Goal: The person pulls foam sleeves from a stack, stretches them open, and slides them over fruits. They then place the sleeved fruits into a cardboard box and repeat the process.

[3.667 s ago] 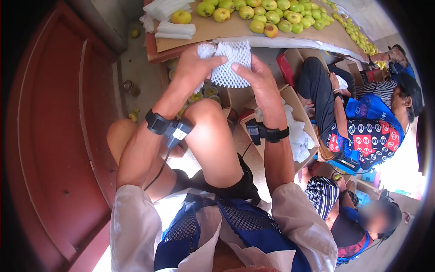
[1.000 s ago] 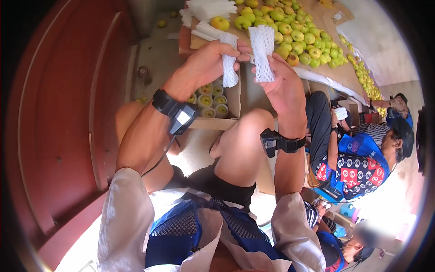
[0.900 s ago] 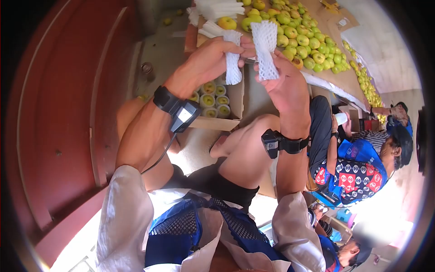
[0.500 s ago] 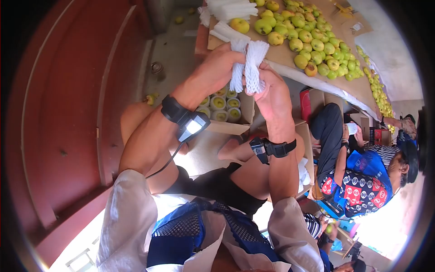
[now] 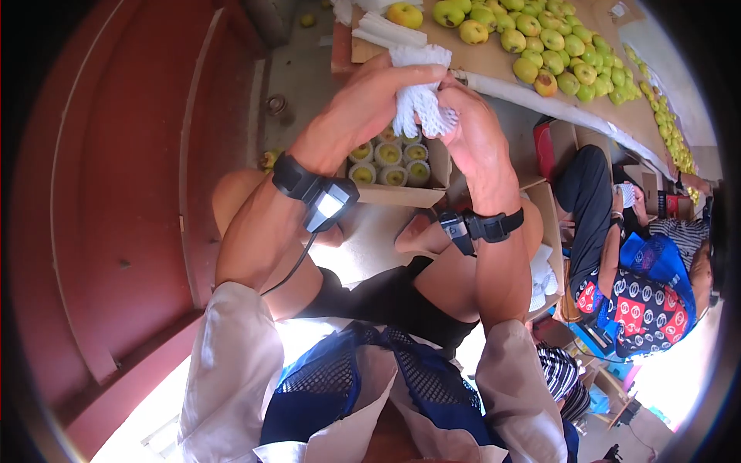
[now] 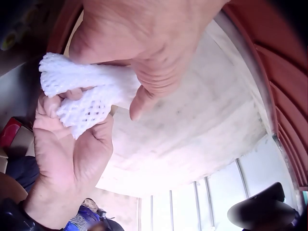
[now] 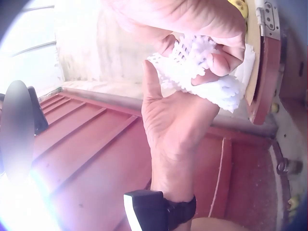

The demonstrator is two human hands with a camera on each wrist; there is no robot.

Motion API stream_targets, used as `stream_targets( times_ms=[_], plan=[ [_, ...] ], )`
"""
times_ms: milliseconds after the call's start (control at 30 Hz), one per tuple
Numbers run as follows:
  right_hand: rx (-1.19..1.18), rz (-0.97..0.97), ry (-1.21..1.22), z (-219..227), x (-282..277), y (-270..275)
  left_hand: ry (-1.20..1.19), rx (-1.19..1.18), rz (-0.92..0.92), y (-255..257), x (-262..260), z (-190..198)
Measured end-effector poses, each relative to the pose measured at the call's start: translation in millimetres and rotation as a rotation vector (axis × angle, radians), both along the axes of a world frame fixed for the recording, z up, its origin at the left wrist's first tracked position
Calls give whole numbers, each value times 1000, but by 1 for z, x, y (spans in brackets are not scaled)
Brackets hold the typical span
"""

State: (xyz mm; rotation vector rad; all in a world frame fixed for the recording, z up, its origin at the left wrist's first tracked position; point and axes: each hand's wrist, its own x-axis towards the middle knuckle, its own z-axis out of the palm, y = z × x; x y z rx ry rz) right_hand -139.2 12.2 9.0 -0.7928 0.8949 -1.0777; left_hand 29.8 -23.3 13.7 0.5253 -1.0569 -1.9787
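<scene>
Two white foam fruit nets are bunched together between my hands at the table's front edge; the upper foam net [image 5: 421, 56] stands fanned out above the left thumb. My left hand [image 5: 370, 100] grips the nets, its thumb laid across them. From the other side my right hand [image 5: 475, 127] holds the lower ends, with its fingers curled at the mesh. In the left wrist view, two net ends spread apart, the lower net end [image 6: 89, 110] lying over the right palm. The right wrist view shows the foam [image 7: 192, 62] pinched by the right fingers above the left palm.
Green-yellow apples [image 5: 556, 46] are heaped on the cardboard-topped table, beside flat white foam nets [image 5: 386, 32]. Below my hands stands a carton [image 5: 394, 194] of netted apples. Another carton [image 5: 548, 208] holds white foam. A red door [image 5: 116, 193] is at left; people sit at right.
Earlier one net was stretched between both hands, then each hand held a twisted net apart. The hands have since come together, and the two nets now overlap in one bunch.
</scene>
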Motion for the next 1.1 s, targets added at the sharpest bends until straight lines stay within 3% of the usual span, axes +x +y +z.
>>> stream_targets(
  times_ms=[33,133,233,333,367,600,700,800,867,900,933,967,1000,1067,1100],
  plan=[
    [13,10,25,-8,-2,-4,-11,17,21,0,0,-2],
    [-34,-183,479,1,6,3,-56,-1,123,-3,1,-7],
    [-345,-437,781,-11,12,2,-111,-85,266,-5,3,-11],
    [-471,-357,681,0,28,12,-97,-47,333,-10,9,-17],
    [-614,-341,888,-6,32,13,-91,-20,308,-11,14,-18],
    [-576,-252,1023,-10,51,14,78,56,317,-11,24,-19],
    [-487,-89,852,-9,55,13,48,-2,442,-14,23,-24],
    [-588,-57,718,-29,50,5,-80,-193,549,-6,18,-20],
    [-503,-17,693,-31,50,0,-417,-249,640,-9,7,-30],
    [-453,-26,697,-30,52,2,-400,-226,636,3,1,-13],
    [-400,-32,705,-32,54,4,-516,-318,746,8,-6,-12],
    [-428,-65,667,-42,56,2,-582,-248,748,13,-11,-11],
    [-450,-60,780,-36,58,2,-642,-181,753,22,-15,2],
    [-518,-73,996,-17,59,9,-536,-182,790,27,-29,1],
    [-520,-127,1128,-29,53,15,-484,-196,805,29,-34,0]
  ],
)
